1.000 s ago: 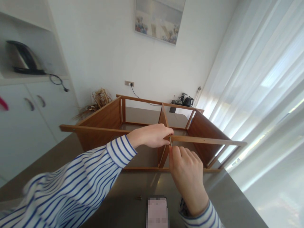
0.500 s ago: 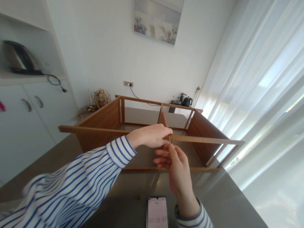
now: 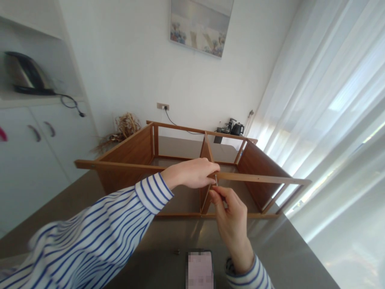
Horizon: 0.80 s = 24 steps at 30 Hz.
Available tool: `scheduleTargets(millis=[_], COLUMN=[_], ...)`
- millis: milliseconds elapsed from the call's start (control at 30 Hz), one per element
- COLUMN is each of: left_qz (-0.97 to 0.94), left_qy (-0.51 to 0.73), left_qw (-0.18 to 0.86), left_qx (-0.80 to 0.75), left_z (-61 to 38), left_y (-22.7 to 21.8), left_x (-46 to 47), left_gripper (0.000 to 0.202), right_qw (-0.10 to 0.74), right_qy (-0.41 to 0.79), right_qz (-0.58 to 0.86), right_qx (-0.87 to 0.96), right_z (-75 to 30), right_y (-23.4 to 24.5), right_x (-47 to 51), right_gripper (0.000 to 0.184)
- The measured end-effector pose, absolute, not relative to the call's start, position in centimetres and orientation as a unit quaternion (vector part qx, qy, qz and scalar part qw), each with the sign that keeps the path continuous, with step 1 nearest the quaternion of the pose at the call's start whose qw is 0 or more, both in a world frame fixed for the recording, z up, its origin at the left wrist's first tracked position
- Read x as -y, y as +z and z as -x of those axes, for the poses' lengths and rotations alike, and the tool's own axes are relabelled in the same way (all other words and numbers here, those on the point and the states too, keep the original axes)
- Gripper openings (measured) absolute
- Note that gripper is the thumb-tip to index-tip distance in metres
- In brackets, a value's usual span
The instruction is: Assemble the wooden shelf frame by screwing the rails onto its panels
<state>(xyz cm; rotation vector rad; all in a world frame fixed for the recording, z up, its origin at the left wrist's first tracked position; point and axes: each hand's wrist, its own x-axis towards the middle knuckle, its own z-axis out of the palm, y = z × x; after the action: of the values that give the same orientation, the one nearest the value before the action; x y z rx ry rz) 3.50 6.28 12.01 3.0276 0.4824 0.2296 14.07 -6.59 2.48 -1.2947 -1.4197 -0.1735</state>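
A brown wooden shelf frame [image 3: 258, 177] lies across the grey table, its front rail running left to right before me. My left hand [image 3: 192, 172] is closed around that rail where the middle panel [image 3: 206, 149] meets it. Just below, my right hand [image 3: 231, 208] pinches a thin metal Allen key [image 3: 216, 180] between thumb and fingers. The key points up, its tip at the rail's front face beside my left fingertips. Its lower end is hidden in my right fingers.
A phone [image 3: 200, 271] lies on the table [image 3: 162, 237] near me, with small metal fasteners [image 3: 177, 252] left of it. Dried plants [image 3: 128, 126] and a black kettle [image 3: 237, 129] stand behind the frame. White curtains [image 3: 339, 120] hang at the right.
My right fingers, spread out before, have curled in around the Allen key, and the hand has turned and shifted slightly down and right. The left hand stays on the rail.
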Motion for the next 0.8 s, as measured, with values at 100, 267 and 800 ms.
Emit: scheduleTargets(millis=[100,267,800], left_qz=[-0.984,-0.983,-0.982], left_qy=[0.078,0.076,0.080], left_qw=[0.036,0.044,0.049], left_qx=[-0.155,-0.159,-0.164], left_z=[-3.5,-3.5,-3.5], left_y=[11.9,12.0,12.0], left_x=[-6.3,-6.2,-6.1], left_gripper=[0.016,0.014,0.014], right_qw=[0.534,0.494,0.728], right_qy=[-0.055,-0.086,0.171], right_qz=[0.535,0.521,0.513], right_qx=[0.652,0.691,0.421], right_z=[-15.0,-16.1,-13.6], right_y=[2.6,3.3,3.4], right_x=[7.2,7.6,6.8], right_gripper=[0.021,0.023,0.022])
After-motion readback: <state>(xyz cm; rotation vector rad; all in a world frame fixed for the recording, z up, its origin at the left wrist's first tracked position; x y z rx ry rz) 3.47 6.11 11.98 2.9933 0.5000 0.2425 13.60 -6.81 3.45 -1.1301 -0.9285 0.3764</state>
